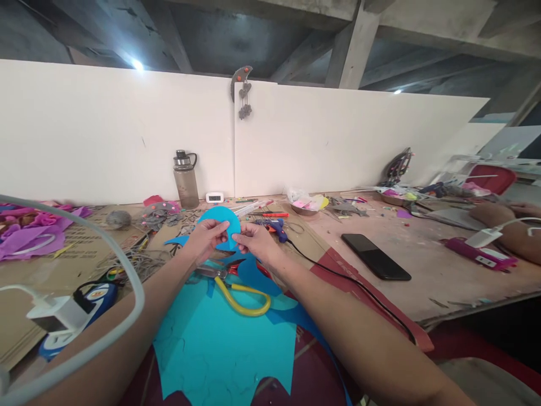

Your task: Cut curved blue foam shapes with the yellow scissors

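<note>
Between my two hands is a round blue cut-out piece (220, 215), thin and flat like felt or craft sheet. My left hand (205, 238) pinches its lower left side with thumb and fingers. On the lower right edge, my right hand (257, 242) grips it between thumb and fingertips. Just below lie yellow-handled scissors (245, 309), partly over a turquoise sheet (228, 344) with faint curved outlines drawn on it. Darker blue scraps (256, 276) lie around the scissors, along with a red-handled tool that is partly hidden.
A blue glue gun (276, 228) with a black cord lies right of my hands, a phone (375, 256) beyond it. Behind stand a water bottle (186, 180) and a small clock (214, 197). A white cable (127, 270) arcs at left. Another person's arm (501, 223) rests at far right.
</note>
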`<action>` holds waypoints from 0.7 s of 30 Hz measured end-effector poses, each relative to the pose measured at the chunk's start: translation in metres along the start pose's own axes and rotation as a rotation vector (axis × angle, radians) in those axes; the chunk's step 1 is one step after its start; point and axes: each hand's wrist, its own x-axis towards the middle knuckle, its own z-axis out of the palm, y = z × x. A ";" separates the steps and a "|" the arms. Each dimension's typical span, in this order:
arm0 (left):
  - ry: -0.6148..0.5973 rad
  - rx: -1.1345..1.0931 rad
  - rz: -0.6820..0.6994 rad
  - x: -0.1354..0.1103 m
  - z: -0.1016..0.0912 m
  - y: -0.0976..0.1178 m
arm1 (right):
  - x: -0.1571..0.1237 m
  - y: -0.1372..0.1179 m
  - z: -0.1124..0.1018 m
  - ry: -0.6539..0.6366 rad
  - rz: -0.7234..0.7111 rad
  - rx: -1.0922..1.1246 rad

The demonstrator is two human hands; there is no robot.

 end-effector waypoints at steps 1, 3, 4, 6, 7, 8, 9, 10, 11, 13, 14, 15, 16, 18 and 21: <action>0.017 0.011 -0.008 0.000 0.000 -0.001 | 0.000 0.000 0.000 -0.006 -0.007 -0.005; 0.054 0.012 -0.007 0.001 0.000 -0.002 | 0.000 0.000 -0.002 0.019 -0.016 -0.049; 0.075 0.006 0.001 0.002 -0.001 -0.002 | 0.000 -0.001 -0.004 0.050 -0.027 -0.109; 0.127 -0.009 0.022 0.003 -0.003 -0.001 | 0.002 -0.001 -0.008 0.128 -0.067 -0.270; 0.158 -0.014 0.034 0.003 -0.004 0.000 | 0.003 -0.001 -0.010 0.163 -0.091 -0.353; 0.189 -0.015 0.047 0.004 -0.004 0.000 | 0.004 -0.001 -0.012 0.187 -0.111 -0.407; 0.215 -0.012 0.061 0.004 -0.005 0.001 | 0.004 -0.001 -0.014 0.202 -0.123 -0.448; 0.234 -0.006 0.074 0.003 -0.006 0.002 | 0.005 0.000 -0.015 0.207 -0.125 -0.485; 0.252 -0.002 0.086 0.003 -0.007 0.002 | 0.005 0.001 -0.015 0.202 -0.118 -0.540; 0.284 -0.004 0.102 0.002 -0.009 0.003 | 0.003 0.003 -0.015 0.168 -0.074 -0.683; 0.299 -0.010 0.108 0.001 -0.010 0.004 | 0.002 0.004 -0.015 0.142 -0.046 -0.758; 0.314 -0.017 0.112 0.000 -0.011 0.005 | 0.001 0.005 -0.014 0.112 -0.021 -0.827; 0.329 -0.022 0.115 -0.001 -0.012 0.005 | -0.001 0.006 -0.013 0.082 -0.001 -0.885; 0.366 -0.027 0.124 -0.001 -0.013 0.006 | -0.005 0.007 -0.011 0.017 0.031 -0.996; 0.406 -0.024 0.133 0.000 -0.016 0.005 | -0.010 0.006 -0.007 -0.067 0.101 -1.121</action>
